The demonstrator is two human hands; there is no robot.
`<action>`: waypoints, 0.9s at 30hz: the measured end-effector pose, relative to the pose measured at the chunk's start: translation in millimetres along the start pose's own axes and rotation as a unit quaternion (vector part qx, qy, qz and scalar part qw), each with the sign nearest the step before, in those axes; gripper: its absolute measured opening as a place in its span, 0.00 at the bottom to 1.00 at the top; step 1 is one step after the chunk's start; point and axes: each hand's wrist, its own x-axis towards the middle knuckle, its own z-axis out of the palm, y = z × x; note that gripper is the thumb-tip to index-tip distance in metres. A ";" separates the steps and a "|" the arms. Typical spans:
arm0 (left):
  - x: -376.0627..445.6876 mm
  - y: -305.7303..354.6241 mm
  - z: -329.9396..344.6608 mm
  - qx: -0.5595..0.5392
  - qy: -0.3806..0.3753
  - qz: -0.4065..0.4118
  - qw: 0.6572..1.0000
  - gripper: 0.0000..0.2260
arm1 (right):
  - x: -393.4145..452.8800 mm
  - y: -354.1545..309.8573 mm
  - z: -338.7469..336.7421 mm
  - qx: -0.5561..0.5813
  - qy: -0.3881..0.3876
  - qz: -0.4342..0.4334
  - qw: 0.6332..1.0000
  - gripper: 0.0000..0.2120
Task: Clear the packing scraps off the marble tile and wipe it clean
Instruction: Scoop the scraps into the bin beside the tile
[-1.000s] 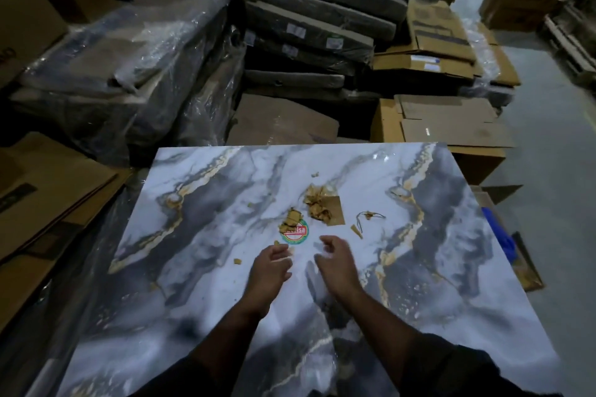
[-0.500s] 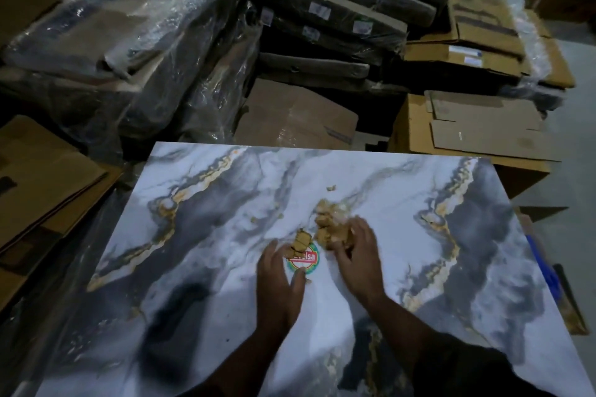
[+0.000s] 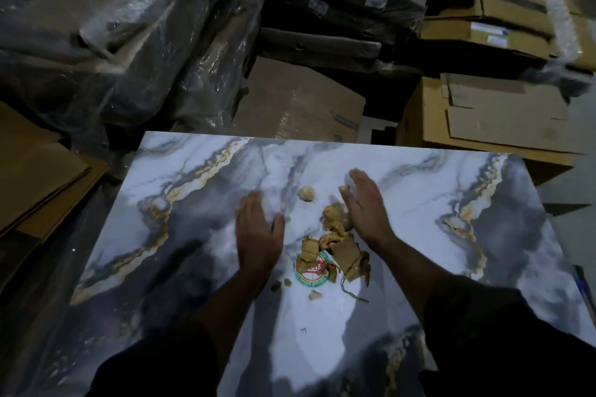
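Scraps [image 3: 335, 245] between flat hands [image 3: 258, 232]

Head view, steeply down, close

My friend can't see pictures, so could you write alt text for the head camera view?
Two open hands, left hand and right hand, lie flat on a marble tile, flanking a heap of torn cardboard scraps over a round sticker. Wrapped bundles and cardboard boxes surround it.

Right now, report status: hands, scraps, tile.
Left hand and right hand open, flat on marble tile. Cardboard scraps heaped between them, over round sticker. Stray bits remain; no wiping yet.
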 end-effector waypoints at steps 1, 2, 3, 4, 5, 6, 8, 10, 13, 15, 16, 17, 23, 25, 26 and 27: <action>6.9 7.1 3.0 -0.015 -0.038 0.025 0.999 0.27 | 5.0 -7.0 8.6 -0.002 -0.029 -0.022 0.999 0.23; 12.8 15.1 5.0 -0.034 -0.086 0.038 0.995 0.28 | 6.6 -14.1 16.3 -0.007 -0.056 -0.048 0.997 0.21; 16.6 22.6 6.2 -0.054 -0.132 0.043 0.989 0.29 | 4.4 -20.2 22.9 -0.009 -0.080 -0.077 0.994 0.19; 17.6 28.3 7.0 -0.069 -0.166 0.050 0.983 0.29 | -1.6 -25.0 27.4 -0.003 -0.100 -0.104 0.990 0.17; 14.8 32.0 6.8 -0.079 -0.185 0.061 0.978 0.28 | -10.2 -29.1 28.1 0.011 -0.113 -0.126 0.986 0.16; 8.6 34.2 5.5 -0.086 -0.192 0.077 0.975 0.27 | -20.5 -31.8 25.6 0.025 -0.120 -0.144 0.982 0.16; -12.0 33.2 -0.2 -0.098 -0.177 0.115 0.973 0.26 | -43.6 -32.1 15.2 0.029 -0.118 -0.176 0.977 0.18; -35.4 26.6 -4.7 -0.103 -0.162 0.153 0.969 0.24 | -68.1 -24.8 2.9 -0.001 -0.119 -0.210 0.970 0.22; -66.4 15.7 -10.9 -0.096 -0.179 0.171 0.964 0.22 | -104.0 -3.4 -10.3 -0.076 -0.136 -0.227 0.961 0.29; -83.3 9.5 -11.1 -0.068 -0.180 0.192 0.962 0.23 | -125.1 10.7 -12.0 -0.128 -0.129 -0.236 0.955 0.39; -90.4 7.9 -10.5 -0.047 -0.176 0.206 0.962 0.24 | -134.5 15.8 -11.3 -0.148 -0.119 -0.243 0.951 0.43; -95.9 7.5 -9.4 -0.026 -0.170 0.217 0.961 0.26 | -142.5 18.9 -9.2 -0.165 -0.109 -0.249 0.948 0.46; -104.7 31.7 -2.9 -0.036 -0.168 0.161 0.972 0.24 | -161.9 4.5 20.8 -0.198 -0.017 -0.225 0.954 0.38; -107.2 43.6 -0.2 -0.094 -0.152 0.096 0.979 0.21 | -160.6 -7.9 30.9 -0.161 0.004 -0.199 0.967 0.31; -107.2 49.1 1.1 -0.123 -0.133 0.045 0.982 0.20 | -158.9 -14.5 34.7 -0.133 0.007 -0.180 0.975 0.27; -105.2 53.9 2.8 -0.149 -0.119 -0.004 0.982 0.19 | -156.5 -21.0 37.4 -0.109 0.006 -0.158 0.981 0.22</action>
